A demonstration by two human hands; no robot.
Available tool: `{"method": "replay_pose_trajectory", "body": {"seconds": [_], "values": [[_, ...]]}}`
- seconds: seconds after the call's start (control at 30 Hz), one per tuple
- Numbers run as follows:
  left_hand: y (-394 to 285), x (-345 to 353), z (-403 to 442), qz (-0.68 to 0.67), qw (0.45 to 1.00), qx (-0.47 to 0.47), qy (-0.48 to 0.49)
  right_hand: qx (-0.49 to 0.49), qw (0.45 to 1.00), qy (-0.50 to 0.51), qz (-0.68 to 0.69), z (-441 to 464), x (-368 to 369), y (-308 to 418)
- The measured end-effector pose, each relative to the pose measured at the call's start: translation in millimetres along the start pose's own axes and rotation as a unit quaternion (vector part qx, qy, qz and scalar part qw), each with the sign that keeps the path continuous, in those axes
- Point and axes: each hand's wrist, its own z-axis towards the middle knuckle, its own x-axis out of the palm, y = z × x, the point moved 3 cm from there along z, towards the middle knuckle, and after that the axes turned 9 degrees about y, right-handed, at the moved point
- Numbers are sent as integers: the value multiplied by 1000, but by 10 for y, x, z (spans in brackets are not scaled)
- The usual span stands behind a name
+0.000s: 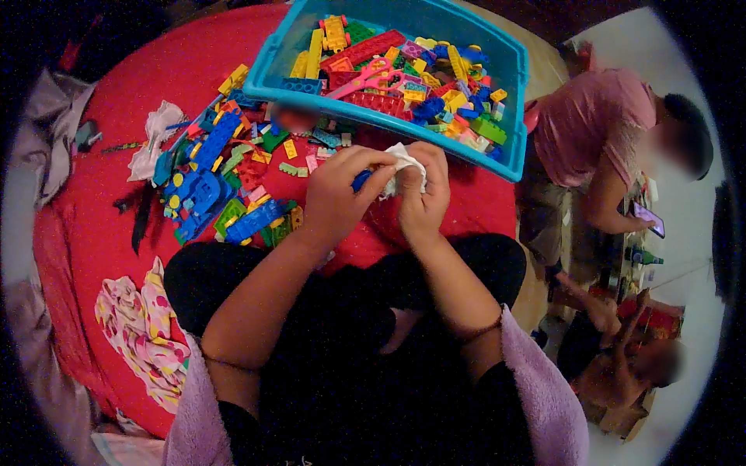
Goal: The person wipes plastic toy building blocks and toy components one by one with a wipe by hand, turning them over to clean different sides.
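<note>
My left hand [336, 193] is closed around a small blue toy brick [360, 180], only partly visible between the fingers. Its fingertips touch a crumpled white cloth or tissue [405, 165]. That white piece is gripped by my right hand [427, 198], with the thumb pressed on it. Both hands are close together above the red sheet [381, 225], in front of the blue plastic bin [342, 110]. To their left lies a heap of loose toy bricks [206, 194] in many colours.
Toy bricks and pink scissors [365, 78] lie in the bin. Patterned cloth [144, 330] and a crumpled pale wrapper or cloth [155, 140] are on the left. At right, one person [590, 124] holds a phone [648, 220]; another person [622, 373] is lower down.
</note>
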Motion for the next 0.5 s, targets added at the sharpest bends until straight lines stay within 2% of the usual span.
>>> {"method": "replay_pose_trajectory", "body": {"seconds": [0.03,0.07,0.13,0.17,0.23,0.37,0.43,0.5], "values": [[41,17,-6,-38,996,-81,30,-7,1000,2,5,-7,-5,6],[27,13,-2,-38,996,-81,30,-7,1000,2,5,-8,-5,8],[60,54,-7,-168,967,-175,85,10,999,-16,45,-12,-9,0],[108,82,-11,-168,966,-175,85,10,999,-15,45,-10,-13,6],[210,164,-9,-332,922,-175,98,9,998,-25,50,-3,-23,20],[225,171,-28,-311,919,-197,138,-15,998,-38,45,0,-20,30],[247,175,-41,-329,915,-208,111,-28,999,36,-20,15,-10,59],[238,135,-26,-344,907,-214,110,-8,999,42,-16,21,30,37]]}}
